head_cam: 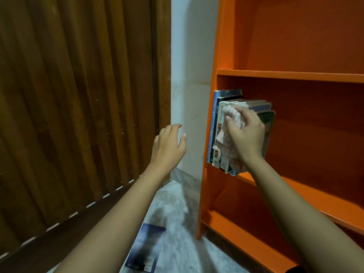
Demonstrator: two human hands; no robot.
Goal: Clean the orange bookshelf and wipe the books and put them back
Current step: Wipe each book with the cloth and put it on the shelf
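Wooden slatted door [78,107] fills 9 o'clock side. Orange bookshelf [285,75] at 3 o'clock, upper shelf bare, middle shelf holds a row of upright books [217,123] packed against its left wall. Pale speckled floor [173,213] at 6 o'clock, with a dark blue book [146,247] lying flat on it. Right hand [246,133] at centre, fingers closed around a whitish cloth [222,142], pressing it on the book spines. Left hand [169,146] at 9 o'clock of the books, empty, fingers spread, touching nothing.
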